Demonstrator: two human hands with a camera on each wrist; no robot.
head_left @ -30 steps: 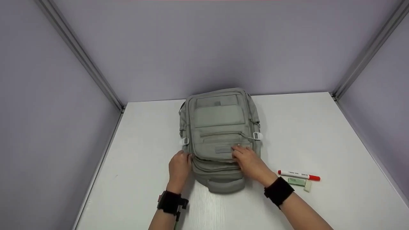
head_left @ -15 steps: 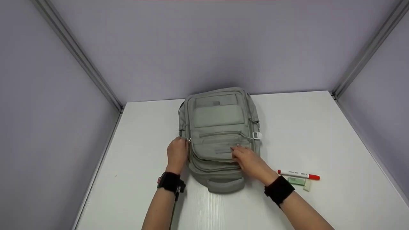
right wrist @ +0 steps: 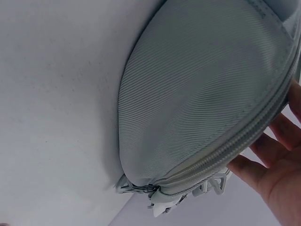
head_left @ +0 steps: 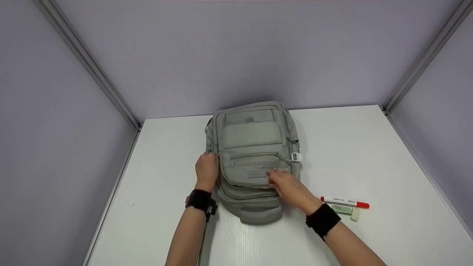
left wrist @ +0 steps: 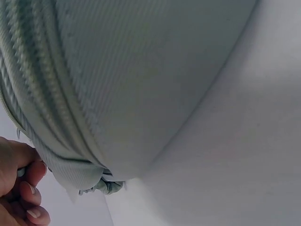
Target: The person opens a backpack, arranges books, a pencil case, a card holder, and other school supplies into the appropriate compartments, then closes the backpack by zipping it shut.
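On the bench: grey backpack [head_left: 253, 155] lies flat at the middle, front panel up.
Left hand [head_left: 206, 170]: fingers [left wrist: 29, 190] curled, pinching the zipper pull at the pack's left edge.
Right hand [head_left: 286, 184]: fingers straight, pressing the front pocket.
Axis: long axis runs near to far; carry handle [head_left: 260, 213] points near.
Risk: zipper may snag at the corner; the pack could slide toward the red marker [head_left: 345, 202].
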